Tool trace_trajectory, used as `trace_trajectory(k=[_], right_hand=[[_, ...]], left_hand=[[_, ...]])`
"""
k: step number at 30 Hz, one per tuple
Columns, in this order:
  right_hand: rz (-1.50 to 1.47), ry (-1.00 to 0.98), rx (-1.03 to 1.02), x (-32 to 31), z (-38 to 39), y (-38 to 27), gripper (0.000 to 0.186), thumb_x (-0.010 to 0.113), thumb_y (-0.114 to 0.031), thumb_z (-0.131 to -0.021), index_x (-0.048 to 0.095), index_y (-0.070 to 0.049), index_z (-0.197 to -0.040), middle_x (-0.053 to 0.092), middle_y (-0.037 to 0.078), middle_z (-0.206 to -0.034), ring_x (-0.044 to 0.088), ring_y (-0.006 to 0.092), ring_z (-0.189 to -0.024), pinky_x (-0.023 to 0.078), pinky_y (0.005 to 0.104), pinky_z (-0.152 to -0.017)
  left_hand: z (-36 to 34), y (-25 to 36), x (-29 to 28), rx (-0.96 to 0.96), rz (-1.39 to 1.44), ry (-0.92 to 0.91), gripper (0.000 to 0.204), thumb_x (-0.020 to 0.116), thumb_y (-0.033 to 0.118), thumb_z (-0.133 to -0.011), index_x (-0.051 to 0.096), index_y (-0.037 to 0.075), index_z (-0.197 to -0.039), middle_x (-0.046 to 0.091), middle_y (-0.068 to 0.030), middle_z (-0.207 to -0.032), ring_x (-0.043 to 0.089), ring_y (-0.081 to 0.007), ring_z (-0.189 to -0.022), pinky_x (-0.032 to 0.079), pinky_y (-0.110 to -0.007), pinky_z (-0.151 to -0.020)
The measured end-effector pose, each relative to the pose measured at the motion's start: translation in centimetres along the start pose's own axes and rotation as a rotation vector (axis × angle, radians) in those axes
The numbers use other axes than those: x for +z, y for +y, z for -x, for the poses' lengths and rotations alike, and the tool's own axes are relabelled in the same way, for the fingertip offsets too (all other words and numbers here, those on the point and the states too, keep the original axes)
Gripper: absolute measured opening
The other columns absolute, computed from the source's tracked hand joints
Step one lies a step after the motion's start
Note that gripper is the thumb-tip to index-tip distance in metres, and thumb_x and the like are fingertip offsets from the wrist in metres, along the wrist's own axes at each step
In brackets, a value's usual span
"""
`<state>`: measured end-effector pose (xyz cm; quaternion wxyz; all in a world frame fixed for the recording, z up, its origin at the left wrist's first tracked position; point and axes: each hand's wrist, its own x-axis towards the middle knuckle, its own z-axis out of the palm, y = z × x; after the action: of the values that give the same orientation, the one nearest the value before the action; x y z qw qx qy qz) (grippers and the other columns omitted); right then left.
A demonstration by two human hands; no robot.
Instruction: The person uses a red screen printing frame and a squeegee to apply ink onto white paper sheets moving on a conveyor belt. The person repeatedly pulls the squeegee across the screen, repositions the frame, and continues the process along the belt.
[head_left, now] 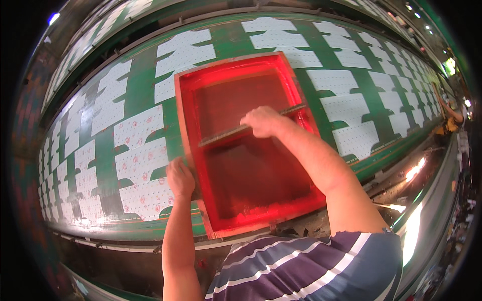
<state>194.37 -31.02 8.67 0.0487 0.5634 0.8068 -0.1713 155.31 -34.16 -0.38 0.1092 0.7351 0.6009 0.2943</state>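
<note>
Many white pieces (341,107) flank red frame (231,67); right hand (262,122) clasps bar (221,137); left hand (179,178), grip unclear

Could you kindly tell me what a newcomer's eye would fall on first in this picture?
Probably the bright red frame in the middle, with the right hand gripping a dark bar that lies across it. Next might come the rows of white patterned pieces spread over the long green table on both sides. The left hand is at the frame's left edge.
</note>
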Motion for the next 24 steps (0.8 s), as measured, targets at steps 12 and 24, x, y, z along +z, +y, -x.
trace_trajectory(k=[12,24], right_hand=[[-0.071,0.057,0.066,9.9,21.4,-14.5,0.045,0.071,-0.002,-0.083,0.083,-0.019,-0.123,0.080,0.012,-0.110,0.076,0.0369,-0.111,0.061,0.0522,-0.096],[-0.091,0.267,0.004,15.0,29.0,-18.0,0.073,0.086,-0.062,-0.089,0.074,-0.013,-0.142,0.069,0.012,-0.139,0.063,0.0349,-0.136,0.051,0.0517,-0.113]], left_hand=[[0.5,-0.5,0.3,-0.037,0.002,-0.010,0.035,0.056,0.028,-0.112,0.073,0.002,-0.128,0.075,-0.0203,-0.133,0.067,-0.0444,-0.128,0.053,-0.054,-0.110],[8.0,0.2,1.1,-0.482,0.180,0.011,0.071,0.083,0.057,-0.095,0.076,-0.001,-0.134,0.079,-0.0265,-0.124,0.074,-0.0446,-0.121,0.056,-0.053,-0.107]])
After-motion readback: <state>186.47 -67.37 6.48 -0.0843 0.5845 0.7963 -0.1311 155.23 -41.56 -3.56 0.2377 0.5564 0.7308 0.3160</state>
